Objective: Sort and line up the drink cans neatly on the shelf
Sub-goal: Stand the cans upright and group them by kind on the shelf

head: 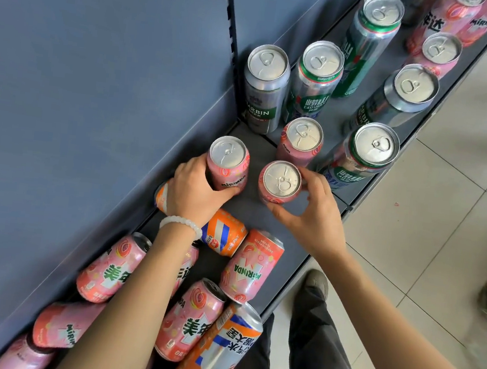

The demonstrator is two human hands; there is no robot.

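While both hands work near the Harbin can (265, 89), left hand (196, 191) grips one upright pink can (229, 163) and right hand (308, 213) pinches another (280, 182) just beside it, likely squaring a row on the shelf (266, 214).

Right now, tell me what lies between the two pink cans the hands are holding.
Only bare grey shelf. The head view shows an open gap between the left hand's can and the right hand's can.
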